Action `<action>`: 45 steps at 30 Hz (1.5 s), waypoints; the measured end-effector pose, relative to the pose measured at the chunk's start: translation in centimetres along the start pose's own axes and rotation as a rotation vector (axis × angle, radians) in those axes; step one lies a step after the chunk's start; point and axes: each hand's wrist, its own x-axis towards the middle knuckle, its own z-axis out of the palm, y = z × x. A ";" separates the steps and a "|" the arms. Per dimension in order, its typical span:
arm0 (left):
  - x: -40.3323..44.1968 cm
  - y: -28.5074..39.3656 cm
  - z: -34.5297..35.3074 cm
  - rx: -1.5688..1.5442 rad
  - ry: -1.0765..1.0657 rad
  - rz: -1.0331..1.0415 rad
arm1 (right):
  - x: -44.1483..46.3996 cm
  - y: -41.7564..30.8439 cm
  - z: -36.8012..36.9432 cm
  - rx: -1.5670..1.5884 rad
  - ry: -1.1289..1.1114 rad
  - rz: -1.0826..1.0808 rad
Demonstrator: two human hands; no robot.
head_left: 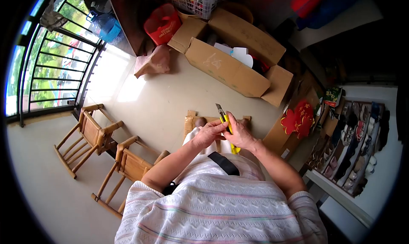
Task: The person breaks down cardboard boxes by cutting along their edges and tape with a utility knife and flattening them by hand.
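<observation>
A yellow utility knife (pixel 234 149) is held in front of my waist, its grey blade (pixel 219 108) sticking out and pointing away from me. My right hand (pixel 241 135) is closed around the yellow handle. From the other side, the fingers of my left hand (pixel 207 134) are closed against the same handle. Part of the handle is hidden behind my fingers. Below my hands, a low wooden piece (pixel 189 121) stands near my feet, mostly covered by my arms and clothing.
An opened cardboard box (pixel 228 69) with things inside lies ahead, beside a red bucket (pixel 164 24) and a pinkish bag (pixel 153 61). Two bamboo chairs (pixel 91 131) stand left near a railing (pixel 59 65). A shoe rack (pixel 353 146) and flattened cardboard (pixel 279 135) are right.
</observation>
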 end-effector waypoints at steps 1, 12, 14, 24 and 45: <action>-0.2 0.2 0.0 -0.052 0.013 -0.007 | -0.2 -0.4 0.3 0.010 0.006 0.027; -2.1 1.0 -0.9 0.015 0.315 0.099 | -9.4 -13.5 -10.3 0.034 0.502 -0.776; -0.9 -1.2 -3.7 -0.125 0.227 0.054 | -13.6 -16.4 -12.4 0.066 0.574 -0.853; 6.4 -12.3 3.8 -0.075 0.048 -0.108 | -24.9 -16.5 -16.8 0.406 1.243 -0.668; 9.3 -14.7 15.0 0.050 -0.117 -0.267 | -27.4 14.5 -2.2 0.881 0.426 0.260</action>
